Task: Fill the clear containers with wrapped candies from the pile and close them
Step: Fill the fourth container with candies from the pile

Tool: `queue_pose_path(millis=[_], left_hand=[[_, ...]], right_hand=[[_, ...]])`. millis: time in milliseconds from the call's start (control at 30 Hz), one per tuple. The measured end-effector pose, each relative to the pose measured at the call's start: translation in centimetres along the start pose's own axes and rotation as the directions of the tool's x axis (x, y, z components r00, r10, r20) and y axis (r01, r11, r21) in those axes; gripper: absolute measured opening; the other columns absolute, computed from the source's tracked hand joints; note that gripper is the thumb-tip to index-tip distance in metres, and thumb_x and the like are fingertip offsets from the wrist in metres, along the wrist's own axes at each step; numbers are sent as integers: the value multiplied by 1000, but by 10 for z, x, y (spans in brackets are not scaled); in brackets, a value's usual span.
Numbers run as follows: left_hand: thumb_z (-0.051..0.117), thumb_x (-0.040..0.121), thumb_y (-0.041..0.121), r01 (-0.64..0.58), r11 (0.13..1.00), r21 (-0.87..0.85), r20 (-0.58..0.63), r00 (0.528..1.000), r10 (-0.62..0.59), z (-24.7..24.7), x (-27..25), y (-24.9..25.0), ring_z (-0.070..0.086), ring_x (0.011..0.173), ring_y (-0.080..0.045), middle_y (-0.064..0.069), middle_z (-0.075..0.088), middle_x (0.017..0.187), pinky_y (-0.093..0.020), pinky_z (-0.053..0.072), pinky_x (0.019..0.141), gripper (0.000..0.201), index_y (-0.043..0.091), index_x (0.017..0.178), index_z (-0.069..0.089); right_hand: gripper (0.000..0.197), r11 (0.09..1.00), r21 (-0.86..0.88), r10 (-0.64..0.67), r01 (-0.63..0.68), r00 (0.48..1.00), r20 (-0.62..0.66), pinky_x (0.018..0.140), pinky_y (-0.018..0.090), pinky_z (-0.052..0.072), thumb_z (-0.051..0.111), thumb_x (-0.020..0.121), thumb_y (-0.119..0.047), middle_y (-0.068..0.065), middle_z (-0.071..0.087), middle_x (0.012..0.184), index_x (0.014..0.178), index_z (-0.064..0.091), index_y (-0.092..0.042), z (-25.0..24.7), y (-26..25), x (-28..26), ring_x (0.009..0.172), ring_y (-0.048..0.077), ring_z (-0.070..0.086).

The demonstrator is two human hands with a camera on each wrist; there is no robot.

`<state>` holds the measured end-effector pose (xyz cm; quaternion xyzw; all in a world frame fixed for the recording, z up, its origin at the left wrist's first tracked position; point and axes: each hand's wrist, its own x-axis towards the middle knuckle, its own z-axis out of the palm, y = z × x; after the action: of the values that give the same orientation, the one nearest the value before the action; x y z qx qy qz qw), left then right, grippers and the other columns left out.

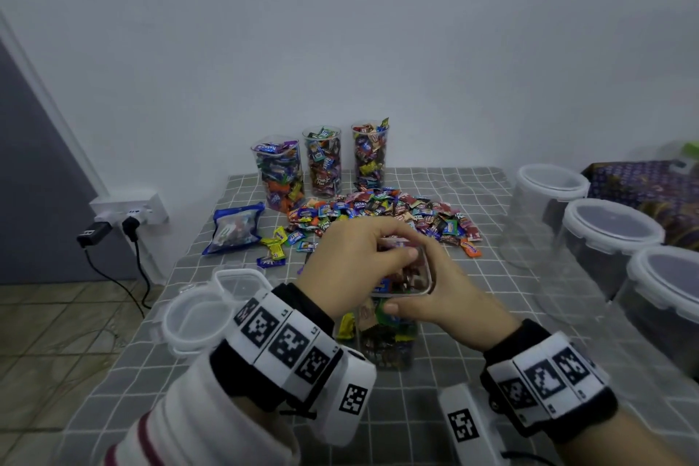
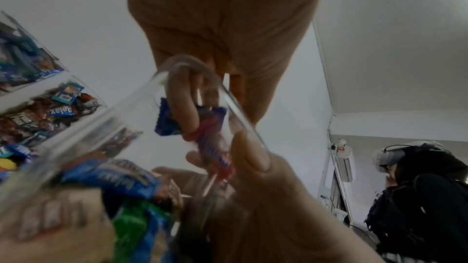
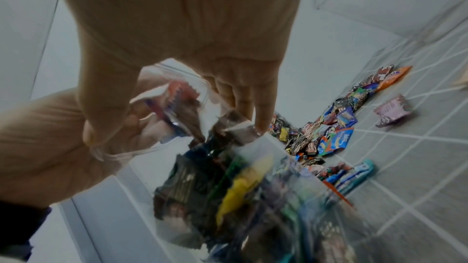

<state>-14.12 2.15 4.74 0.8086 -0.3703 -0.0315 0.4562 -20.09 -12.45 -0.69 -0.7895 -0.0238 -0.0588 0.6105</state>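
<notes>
A clear square container (image 1: 386, 344), nearly full of wrapped candies, stands near the table's front middle. My right hand (image 1: 446, 295) grips it just under the rim, thumb on the near wall and fingers on the far side (image 3: 263, 119). My left hand (image 1: 363, 257) hovers over the open mouth with its fingers dipped inside the rim (image 2: 233, 103), pinching a blue and a red wrapped candy (image 2: 212, 143). Behind the hands, the loose candy pile (image 1: 382, 216) spreads across the table. Three tall clear containers (image 1: 323, 163) packed with candies stand open at the back.
Two clear lids (image 1: 196, 318) lie at the table's left front. A blue candy bag (image 1: 234, 229) lies left of the pile. Large clear tubs with white lids (image 1: 609, 235) line the right edge. A wall socket with plugs (image 1: 128, 216) is off to the left.
</notes>
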Motion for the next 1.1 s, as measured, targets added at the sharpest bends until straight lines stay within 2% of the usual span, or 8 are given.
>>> queue_pose_path(millis=[133, 267, 467, 567, 633, 833, 933, 1100], left_hand=[[67, 86, 29, 2, 1000, 17, -46, 999, -1, -2, 2, -2, 66, 71, 1, 10, 71, 75, -23, 54, 72, 16, 30, 100, 72], [63, 88, 26, -24, 999, -48, -183, 983, 15, -8, 4, -8, 62, 71, 4, 21, 66, 80, -20, 50, 67, 13, 37, 92, 69], [60, 90, 31, 125, 991, -46, -266, 955, -132, -23, 9, -37, 65, 86, -11, 9, 69, 95, -40, 54, 82, 12, 38, 98, 64], [59, 90, 35, 246, 966, 76, -199, 953, -227, -28, 9, -55, 63, 92, -16, 0, 67, 107, -41, 51, 87, 21, 32, 110, 62], [57, 91, 37, 309, 935, 175, -114, 950, -292, -29, 9, -66, 60, 104, -16, 3, 62, 121, -39, 48, 93, 29, 29, 119, 59], [57, 90, 44, 390, 826, 407, 79, 886, -457, -16, 14, -94, 55, 114, -18, 1, 54, 134, -32, 46, 90, 48, 25, 134, 50], [57, 90, 41, 361, 805, 471, 154, 865, -478, -6, 21, -103, 59, 103, -18, -2, 56, 131, -32, 48, 85, 49, 25, 135, 46], [57, 90, 33, 254, 762, 596, 241, 849, -471, 13, 33, -125, 40, 131, -28, -6, 35, 147, -41, 37, 107, 65, 18, 146, 29]], right_hand=[[80, 999, -28, 16, -16, 1000, 7, 99, 44, 46, 85, 49, -52, -10, 55, 126, 115, 39, -56, 0, 3, 2, 119, 10, 54], [101, 996, -55, 67, -67, 998, 9, 100, 40, 46, 83, 49, -52, -11, 47, 128, 130, 23, -51, -1, 4, 1, 119, 8, 53], [124, 929, -339, 204, -145, 968, 145, 90, 3, 35, 82, 69, -23, -33, 33, 125, 143, -16, -38, -16, 4, -4, 118, -1, 43], [134, 836, -530, 246, -142, 961, 130, 110, 20, 24, 86, 59, -34, -7, 20, 153, 146, -16, -30, -32, 4, -3, 139, 12, 23], [124, 728, -670, 252, -147, 966, 62, 109, 21, 18, 83, 67, -29, 2, 13, 156, 149, -9, -20, -45, 4, 3, 142, 15, 16], [111, 475, -831, 353, -289, 928, -121, 113, 35, 25, 74, 75, -40, 6, 6, 158, 151, -3, -16, -64, 24, 25, 143, 23, 17], [113, 401, -873, 385, -277, 916, -113, 115, 34, 17, 72, 75, -46, 6, 1, 158, 151, -6, -15, -57, 33, 35, 145, 23, 9], [118, 315, -921, 384, -230, 918, -99, 117, 44, 17, 70, 70, -61, 7, 6, 157, 150, -4, -18, -42, 45, 56, 144, 29, 10]])
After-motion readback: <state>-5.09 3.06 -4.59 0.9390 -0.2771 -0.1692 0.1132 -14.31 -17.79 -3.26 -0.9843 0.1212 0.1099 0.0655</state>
